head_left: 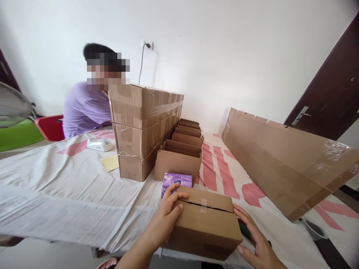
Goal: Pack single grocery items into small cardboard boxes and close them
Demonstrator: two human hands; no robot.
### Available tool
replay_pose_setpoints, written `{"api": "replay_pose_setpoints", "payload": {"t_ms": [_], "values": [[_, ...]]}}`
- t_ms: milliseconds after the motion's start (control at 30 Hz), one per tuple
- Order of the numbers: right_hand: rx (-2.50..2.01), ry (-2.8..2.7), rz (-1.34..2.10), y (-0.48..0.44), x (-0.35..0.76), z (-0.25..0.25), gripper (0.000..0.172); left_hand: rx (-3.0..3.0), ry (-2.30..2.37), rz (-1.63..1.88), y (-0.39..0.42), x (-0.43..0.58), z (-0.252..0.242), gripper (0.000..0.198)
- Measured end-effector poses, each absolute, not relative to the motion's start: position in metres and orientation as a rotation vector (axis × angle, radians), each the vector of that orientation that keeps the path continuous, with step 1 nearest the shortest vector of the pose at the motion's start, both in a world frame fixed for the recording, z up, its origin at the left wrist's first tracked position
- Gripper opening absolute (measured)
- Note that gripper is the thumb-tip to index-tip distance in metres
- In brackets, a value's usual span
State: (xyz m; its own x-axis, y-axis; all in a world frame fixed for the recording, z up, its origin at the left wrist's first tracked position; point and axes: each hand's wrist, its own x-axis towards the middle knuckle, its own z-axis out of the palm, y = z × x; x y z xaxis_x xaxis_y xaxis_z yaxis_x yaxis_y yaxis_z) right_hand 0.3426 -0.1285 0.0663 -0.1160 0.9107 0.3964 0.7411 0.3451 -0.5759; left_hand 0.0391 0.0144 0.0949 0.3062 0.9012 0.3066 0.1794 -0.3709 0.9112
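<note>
A closed cardboard box [207, 224] lies near the table's front edge, with a short strip of clear tape [203, 205] across the middle of its top seam. My left hand [167, 211] grips its left end, fingers over the top edge. At the right end, my right hand [256, 237] holds the box with fingertips and thumb against the side. Just behind the box is a purple tissue pack [179, 179], partly covered by my left fingers. A dark green object [245, 228] is mostly hidden behind my right hand.
Open cardboard boxes [178, 164] stand in a row behind the pack. Taped cartons [130, 142] are stacked to their left. A large cardboard panel [286, 160] stands at the right. A white device [99, 145] and yellow paper [109, 163] lie left, near a seated person [84, 104].
</note>
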Motion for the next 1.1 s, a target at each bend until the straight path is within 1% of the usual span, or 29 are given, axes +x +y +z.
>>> {"api": "replay_pose_setpoints", "payload": {"t_ms": [67, 167, 300, 400, 500, 600, 733, 800, 867, 967, 1100], "values": [[-1.443, -1.845, 0.368, -0.130, 0.350, 0.062, 0.067, 1.718, 0.945, 1.098, 0.015, 0.038, 0.094, 0.025], [-1.610, -1.690, 0.377, -0.130, 0.371, 0.048, 0.056, 1.708, 0.927, 1.080, 0.013, 0.037, 0.095, 0.025], [-1.947, -1.688, 0.082, -0.132, 0.402, 0.015, 0.049, 1.726, 0.929, 1.076, 0.011, 0.036, 0.096, 0.026], [-1.965, -1.827, -0.071, -0.137, 0.416, -0.006, 0.042, 1.748, 0.942, 1.094, 0.012, 0.037, 0.096, 0.026], [-1.930, -1.883, -0.135, -0.136, 0.422, -0.006, 0.038, 1.774, 0.960, 1.099, 0.013, 0.038, 0.097, 0.026], [-1.893, -1.823, -0.210, -0.124, 0.421, 0.022, 0.038, 1.792, 0.954, 1.100, 0.013, 0.040, 0.097, 0.027], [-1.818, -1.684, -0.306, -0.102, 0.391, 0.095, 0.040, 1.804, 0.941, 1.155, 0.013, 0.041, 0.095, 0.026], [-1.683, -1.823, -0.255, -0.093, 0.361, 0.134, 0.039, 1.815, 0.939, 1.176, 0.013, 0.041, 0.095, 0.026], [-1.564, -2.046, -0.120, -0.084, 0.326, 0.163, 0.035, 1.826, 0.937, 1.174, 0.013, 0.041, 0.095, 0.026], [-1.413, -2.280, -0.028, -0.072, 0.281, 0.183, 0.033, 1.831, 0.935, 1.162, 0.012, 0.040, 0.098, 0.027], [-1.322, -2.390, -0.082, -0.057, 0.249, 0.181, 0.031, 1.823, 0.949, 1.135, 0.010, 0.039, 0.101, 0.027]]}}
